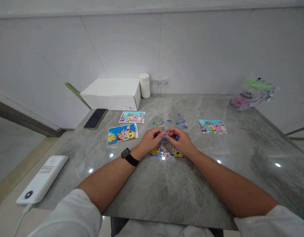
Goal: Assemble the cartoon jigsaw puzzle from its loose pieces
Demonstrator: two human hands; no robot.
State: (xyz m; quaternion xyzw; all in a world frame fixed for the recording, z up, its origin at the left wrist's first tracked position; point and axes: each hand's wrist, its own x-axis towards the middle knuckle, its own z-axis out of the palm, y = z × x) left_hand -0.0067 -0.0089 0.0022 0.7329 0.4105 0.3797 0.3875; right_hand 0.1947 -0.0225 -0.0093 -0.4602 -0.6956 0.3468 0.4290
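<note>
- Nearest to me, on the grey, marble-patterned table (164,191), lies a narrow, many-coloured strip of joined puzzle pieces (166,153).
- Just beyond this strip, my left hand (150,138), with a black watch (129,157) on its wrist, meets my right hand (183,141). The bent fingertips of both are pinching one small, pinkish puzzle piece (166,133), which they partly hide.
- To the left lies a blue, rectangular picture card (123,133) with yellow and pink cartoon figures; well apart to the right, a light-blue picture card (213,126).
- Past my fingers, small blue, yellow and pink loose pieces (169,120) are scattered.
- Near the wall (191,52) stand a white, rectangular box (110,93) and a white, cylindrical bottle (145,86).
</note>
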